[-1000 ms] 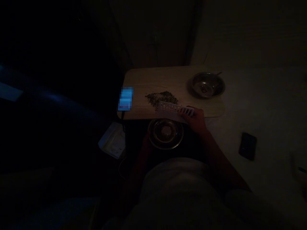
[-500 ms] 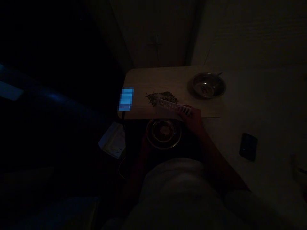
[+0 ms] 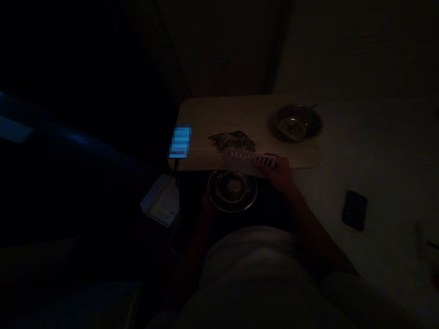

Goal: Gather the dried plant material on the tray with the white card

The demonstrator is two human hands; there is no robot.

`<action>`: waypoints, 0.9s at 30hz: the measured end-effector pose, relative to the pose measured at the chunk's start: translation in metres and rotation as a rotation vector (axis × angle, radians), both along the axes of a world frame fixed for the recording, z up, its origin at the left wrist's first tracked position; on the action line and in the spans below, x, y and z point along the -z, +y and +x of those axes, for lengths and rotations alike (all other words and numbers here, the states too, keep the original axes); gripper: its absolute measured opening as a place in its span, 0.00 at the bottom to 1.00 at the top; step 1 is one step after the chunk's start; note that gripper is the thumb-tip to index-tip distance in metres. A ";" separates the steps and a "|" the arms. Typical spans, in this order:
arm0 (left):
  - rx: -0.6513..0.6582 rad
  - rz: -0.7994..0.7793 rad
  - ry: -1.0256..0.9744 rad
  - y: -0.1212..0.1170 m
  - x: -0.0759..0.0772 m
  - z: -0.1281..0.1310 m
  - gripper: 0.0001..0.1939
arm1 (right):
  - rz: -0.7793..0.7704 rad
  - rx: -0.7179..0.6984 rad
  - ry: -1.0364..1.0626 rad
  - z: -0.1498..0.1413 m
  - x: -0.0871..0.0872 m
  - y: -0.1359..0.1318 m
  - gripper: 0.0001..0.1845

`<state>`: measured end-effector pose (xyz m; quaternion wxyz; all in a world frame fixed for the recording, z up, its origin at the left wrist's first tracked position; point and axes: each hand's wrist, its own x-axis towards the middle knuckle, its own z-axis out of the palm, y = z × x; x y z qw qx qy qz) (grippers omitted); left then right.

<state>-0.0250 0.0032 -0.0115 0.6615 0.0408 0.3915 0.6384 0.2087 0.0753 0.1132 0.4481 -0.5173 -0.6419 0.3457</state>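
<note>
The white ribbed plastic strip (image 3: 248,159) lay tilted along the near edge of a pale wooden board (image 3: 236,112), its left end just beneath a loose heap of dark crumbled plant matter (image 3: 233,140); whether the two touched could not be told. The person's right hand (image 3: 279,172) was closed around the strip's right end, fingers curled over it, firmly holding it against the board's edge. The left hand (image 3: 207,203) was deep in shadow beside a round steel dish (image 3: 232,191) below the board, and its grip could not be made out. The dish sat in front of the person's pale shirt (image 3: 254,269), with dark residue in its centre.

On the board's far right stood a steel bowl (image 3: 297,122), a thin handle resting over its rim. A black phone (image 3: 354,210) lay on the pale surface to the right. Left of the board were a pixelated blue glowing patch (image 3: 180,142) and a white packet (image 3: 161,201) with a thin cable (image 3: 174,240) beside it.
</note>
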 end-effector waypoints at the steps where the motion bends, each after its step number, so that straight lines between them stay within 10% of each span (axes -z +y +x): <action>1: -0.010 -0.011 0.012 0.000 -0.001 0.000 0.16 | -0.011 0.020 0.019 0.001 0.001 0.000 0.12; 13: 0.050 -0.145 0.011 0.002 -0.005 0.000 0.13 | 0.060 0.325 0.038 0.019 0.007 0.010 0.13; 27: 0.096 -0.144 -0.001 -0.001 -0.001 -0.001 0.11 | 0.066 0.237 -0.006 0.012 0.005 0.003 0.13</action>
